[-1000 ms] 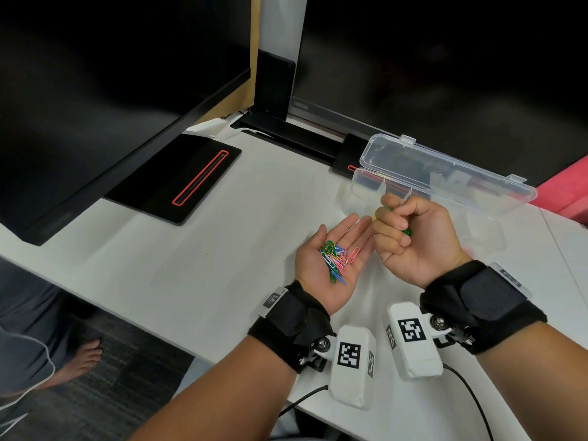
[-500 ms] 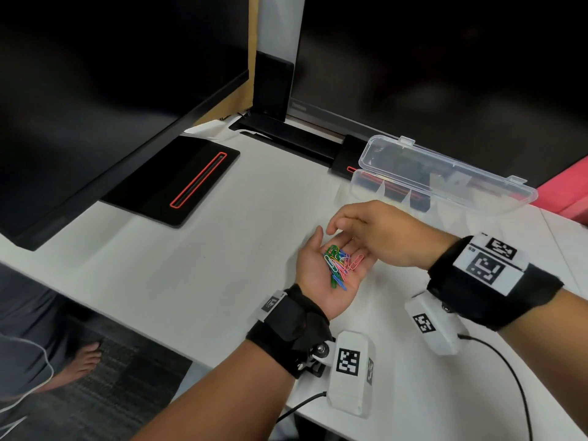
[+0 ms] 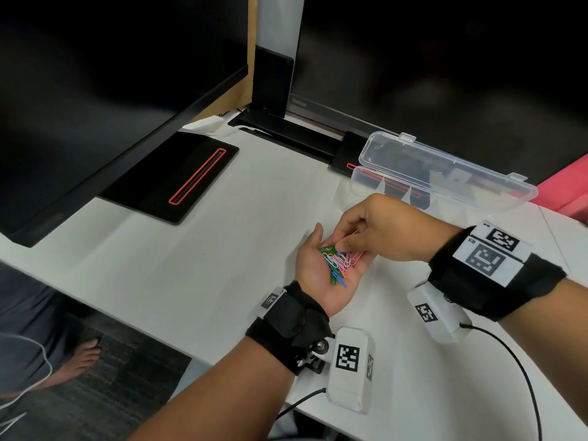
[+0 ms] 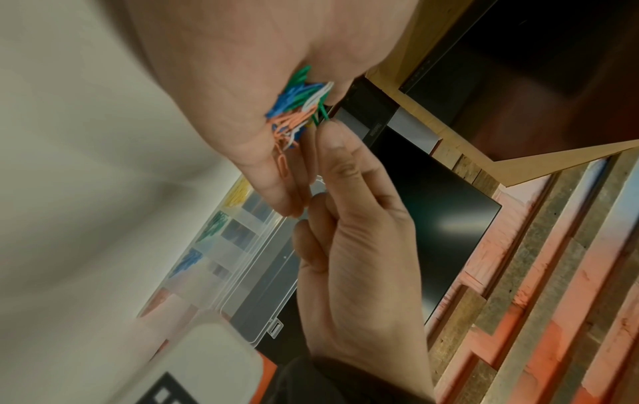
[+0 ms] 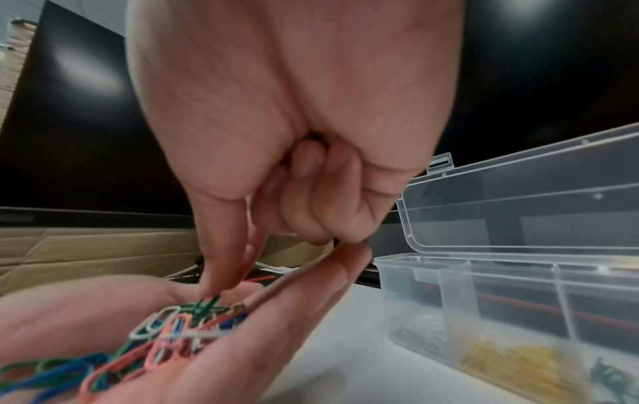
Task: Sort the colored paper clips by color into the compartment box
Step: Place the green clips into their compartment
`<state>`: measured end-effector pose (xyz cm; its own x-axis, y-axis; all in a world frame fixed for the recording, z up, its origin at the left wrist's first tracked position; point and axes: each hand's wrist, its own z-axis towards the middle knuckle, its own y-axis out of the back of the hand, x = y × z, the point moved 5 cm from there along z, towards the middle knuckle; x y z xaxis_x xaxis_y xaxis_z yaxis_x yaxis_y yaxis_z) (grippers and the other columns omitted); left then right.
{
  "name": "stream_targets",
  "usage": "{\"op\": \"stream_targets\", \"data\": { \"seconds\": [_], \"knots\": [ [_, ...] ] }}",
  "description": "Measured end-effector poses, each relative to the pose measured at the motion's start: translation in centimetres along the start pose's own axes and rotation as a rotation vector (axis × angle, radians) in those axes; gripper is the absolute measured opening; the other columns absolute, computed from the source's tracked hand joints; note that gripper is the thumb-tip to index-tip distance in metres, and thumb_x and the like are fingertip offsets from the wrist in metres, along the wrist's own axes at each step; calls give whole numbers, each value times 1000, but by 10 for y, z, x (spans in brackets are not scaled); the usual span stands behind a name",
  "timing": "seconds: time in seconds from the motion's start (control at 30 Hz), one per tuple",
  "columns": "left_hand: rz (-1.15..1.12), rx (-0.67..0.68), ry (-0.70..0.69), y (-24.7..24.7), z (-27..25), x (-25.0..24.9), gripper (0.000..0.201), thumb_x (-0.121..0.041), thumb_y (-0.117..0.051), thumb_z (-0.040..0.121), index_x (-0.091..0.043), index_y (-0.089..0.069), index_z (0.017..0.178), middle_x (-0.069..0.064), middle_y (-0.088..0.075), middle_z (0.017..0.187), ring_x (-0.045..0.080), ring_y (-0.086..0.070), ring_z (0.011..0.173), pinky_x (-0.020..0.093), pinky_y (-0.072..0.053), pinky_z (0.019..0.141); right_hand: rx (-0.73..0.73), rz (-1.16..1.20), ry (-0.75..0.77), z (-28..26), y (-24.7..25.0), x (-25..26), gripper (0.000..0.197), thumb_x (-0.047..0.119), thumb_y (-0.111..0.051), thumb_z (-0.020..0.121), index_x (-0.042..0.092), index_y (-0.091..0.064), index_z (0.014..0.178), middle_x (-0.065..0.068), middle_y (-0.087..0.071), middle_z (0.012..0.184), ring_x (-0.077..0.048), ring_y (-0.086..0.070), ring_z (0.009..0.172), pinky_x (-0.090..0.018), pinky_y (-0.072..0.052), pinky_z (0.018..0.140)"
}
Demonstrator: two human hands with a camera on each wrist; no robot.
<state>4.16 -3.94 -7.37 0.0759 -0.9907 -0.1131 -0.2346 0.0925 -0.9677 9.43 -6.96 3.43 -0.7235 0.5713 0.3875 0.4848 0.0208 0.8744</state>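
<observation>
Green wire, one green clip (image 5: 207,303) at the fingertip end of the heap, stood pinched between thumb and forefinger of the right hand (image 3: 378,230); its other fingers were curled in against the palm. The left hand (image 3: 321,272) lay palm up, fingers nearly straight, and served as a dish for the mixed paper clips (image 3: 339,264): blue, green, pink, white, tangled across one another.

The compartment box (image 5: 484,322) sat on the white desk (image 3: 222,265) just beyond the fingertips of both hands, lid (image 3: 445,168) tipped open toward the back. Its long axis ran left to right and away to the right, a row of cells. In the wrist views white clips filled the near end cell, yellow the next, green (image 4: 214,227) the third, blue past that.

Judgement: the pinched clip needed to go forward and rightward, over the white and yellow cells, to the green one. The right hand was the nearer and already above the pile. Neighbouring clips overlapped the green one and might lift with it.
</observation>
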Motion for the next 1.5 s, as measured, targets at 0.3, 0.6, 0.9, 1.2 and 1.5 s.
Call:
{"op": "stream_targets", "data": {
  "seconds": [0.3,0.6,0.9,1.2,1.5],
  "knots": [
    [1,-30,4,-6,-4,-1,61,-42,-30,102,10,-56,122,27,-62,120,37,-57,119,45,-45,102,-30,1037,-164,-8,4,-10,20,15,-39,89,18,-41,70,3,-29,51,-10,-16,38,-19,-10,41],
    [-9,-39,14,-4,-3,-1,60,-42,-30,102,9,-57,119,29,-65,115,38,-64,105,44,-54,89,-166,1584,-315,-4,-6,-35,53,46,-41,99,19,-32,54,5,-28,51,-7,-21,33,-16,-14,29],
    [3,-33,24,-2,-1,2,63,-42,-31,103,-3,-76,82,14,-72,94,26,-72,87,41,-56,84,11,-1,-22,-3,-2,7,11,36,-67,88,28,-75,89,8,-73,83,-4,-66,77,-25,-54,74],
    [-29,-26,6,-6,-5,0,54,-37,-31,104,-1,-71,97,17,-69,105,28,-70,92,44,-52,91,-128,183,-57,-5,1,9,6,20,-72,84,23,-74,79,6,-69,65,-14,-67,66,-29,-56,63],
    [-43,-54,-22,-3,-8,-4,48,-28,-32,103,10,-58,117,29,-63,119,41,-66,102,49,-50,93,-374,1672,-192,-63,-10,-68,13,26,-39,69,21,-29,62,5,-20,51,-13,-7,44,-20,-7,43]
  ]
}}
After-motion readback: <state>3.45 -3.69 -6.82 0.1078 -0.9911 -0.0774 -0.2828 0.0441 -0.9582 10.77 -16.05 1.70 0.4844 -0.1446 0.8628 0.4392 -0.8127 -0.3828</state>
